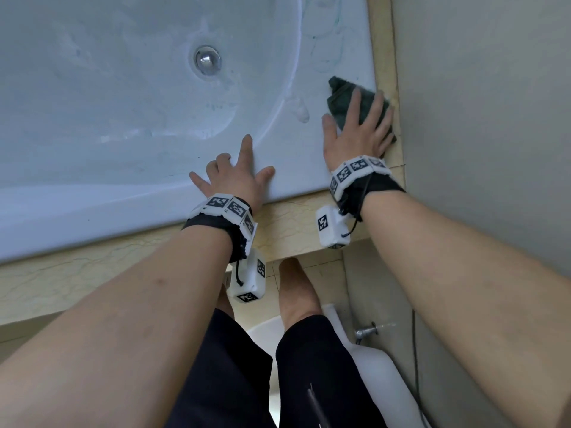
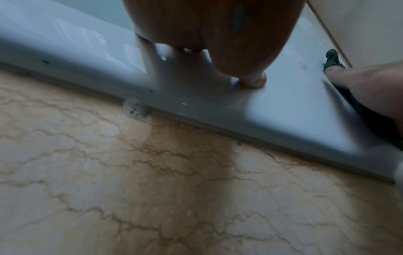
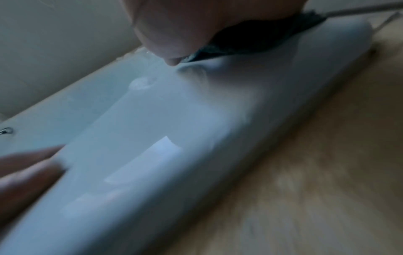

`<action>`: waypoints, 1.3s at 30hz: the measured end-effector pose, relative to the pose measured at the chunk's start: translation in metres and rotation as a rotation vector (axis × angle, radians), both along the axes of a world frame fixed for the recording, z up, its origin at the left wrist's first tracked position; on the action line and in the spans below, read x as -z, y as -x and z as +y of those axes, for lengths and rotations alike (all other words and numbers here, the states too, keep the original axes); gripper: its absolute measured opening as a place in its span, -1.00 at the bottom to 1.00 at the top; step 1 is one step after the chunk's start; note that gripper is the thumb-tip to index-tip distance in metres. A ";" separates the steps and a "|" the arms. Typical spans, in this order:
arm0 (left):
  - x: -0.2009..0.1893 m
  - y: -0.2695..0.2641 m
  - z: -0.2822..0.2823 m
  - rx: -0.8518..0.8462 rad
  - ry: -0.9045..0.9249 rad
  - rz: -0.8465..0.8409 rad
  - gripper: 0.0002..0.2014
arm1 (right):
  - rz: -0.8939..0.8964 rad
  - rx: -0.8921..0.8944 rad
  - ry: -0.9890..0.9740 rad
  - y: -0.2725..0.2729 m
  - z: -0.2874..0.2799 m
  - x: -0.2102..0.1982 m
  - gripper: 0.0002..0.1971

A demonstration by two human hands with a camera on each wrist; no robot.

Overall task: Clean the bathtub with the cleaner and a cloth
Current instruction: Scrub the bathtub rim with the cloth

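Both forearms are bare; each wrist wears a black fabric wrist wrap [image 1: 213,225] topped by a white segmented band of square black-and-white coded markers [image 1: 227,208]; the right wrist's matching marker band [image 1: 355,169] curves the same way; a white boxy camera module [image 1: 251,281] hangs under the left wrist, another white module [image 1: 330,227] under the right, each bearing a coded tag and a thin black cable; dark shorts [image 1: 247,381] cover the thighs; the knees are bare.

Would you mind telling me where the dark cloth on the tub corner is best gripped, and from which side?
Grip the bunched far end of the cloth, coming from above. It pokes out past the right hand, which presses the rest flat on the bathtub rim, so likely only that fold gives fingers purchase.
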State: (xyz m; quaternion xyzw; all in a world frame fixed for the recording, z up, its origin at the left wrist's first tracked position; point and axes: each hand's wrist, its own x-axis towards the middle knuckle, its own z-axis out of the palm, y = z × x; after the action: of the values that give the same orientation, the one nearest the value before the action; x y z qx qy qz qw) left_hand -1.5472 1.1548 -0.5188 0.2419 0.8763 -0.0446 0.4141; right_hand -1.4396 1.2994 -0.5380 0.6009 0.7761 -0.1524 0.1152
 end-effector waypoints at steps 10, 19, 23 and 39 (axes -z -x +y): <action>0.001 0.003 0.001 0.006 0.013 -0.008 -0.34 | 0.019 -0.390 0.066 -0.030 -0.035 -0.001 -0.38; 0.003 0.001 0.000 -0.017 -0.002 -0.006 -0.34 | 0.009 -0.201 0.012 0.012 0.027 0.003 -0.32; 0.002 0.002 0.001 -0.017 0.008 -0.008 -0.34 | 0.002 -0.404 0.072 0.021 0.003 0.001 -0.31; 0.005 0.001 -0.002 -0.030 -0.030 -0.009 -0.37 | -0.026 -0.347 0.043 0.029 -0.014 0.001 -0.40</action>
State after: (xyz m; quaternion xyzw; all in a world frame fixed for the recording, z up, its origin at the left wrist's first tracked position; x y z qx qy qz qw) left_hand -1.5483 1.1532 -0.5239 0.2351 0.8786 -0.0244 0.4150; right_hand -1.4686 1.2852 -0.5390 0.4573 0.8632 -0.1389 0.1625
